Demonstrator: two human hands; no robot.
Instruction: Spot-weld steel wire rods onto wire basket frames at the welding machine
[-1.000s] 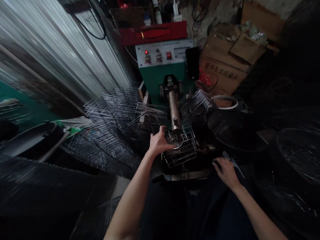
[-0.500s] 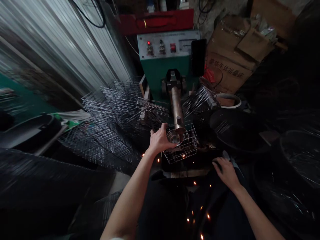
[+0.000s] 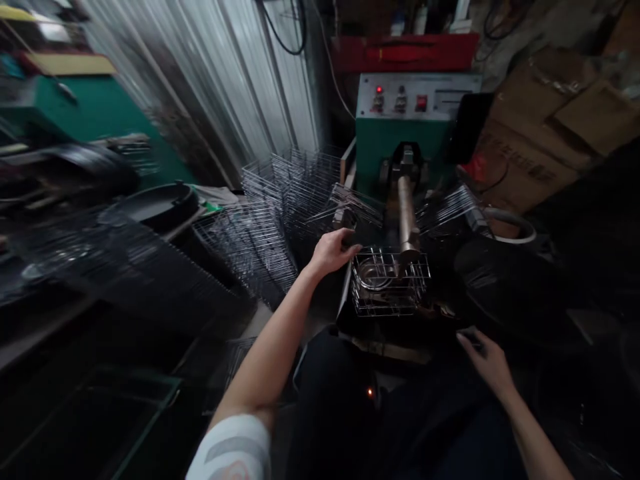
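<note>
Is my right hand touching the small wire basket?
Apart: the head view shows dark space between the right hand and the wire basket.

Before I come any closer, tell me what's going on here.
A person sits at a green machine whose metal arm reaches down to a small wire basket. Their left hand is at the basket's upper left corner; whether it touches is unclear. Their right hand is lower and to the right, away from the basket; whether it holds anything is too dark to tell. One spark glows near the person's legs.
</note>
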